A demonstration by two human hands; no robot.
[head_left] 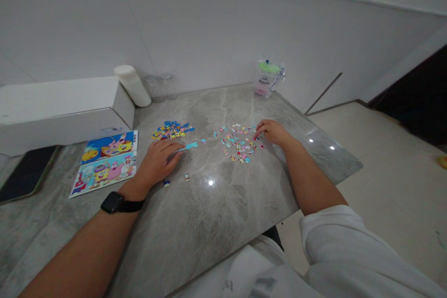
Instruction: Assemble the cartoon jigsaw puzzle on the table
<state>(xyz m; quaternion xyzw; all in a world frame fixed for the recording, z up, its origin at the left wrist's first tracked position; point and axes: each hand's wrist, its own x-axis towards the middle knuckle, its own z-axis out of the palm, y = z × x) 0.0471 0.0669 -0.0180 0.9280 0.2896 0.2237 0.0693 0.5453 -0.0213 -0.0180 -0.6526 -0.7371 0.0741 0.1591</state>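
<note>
My left hand lies low over the table with its fingers stretched out. Its fingertips are at the left end of a short strip of light-blue jigsaw pieces. My right hand is at the right edge of a spread of loose, many-coloured jigsaw pieces. Its thumb and fingers pinch down on a small reddish jigsaw piece, partly hidden by the fingertips. Beyond my left hand sits a heap of blue and yellow jigsaw pieces. Two stray pieces, one dark blue and one pale, lie nearer me.
Left of my hand lies a cartoon picture sheet, with a dark phone beside it. Behind stand a white box, a white bottle, clear glasses and a plastic-wrapped cup. The table's right edge drops to the floor.
</note>
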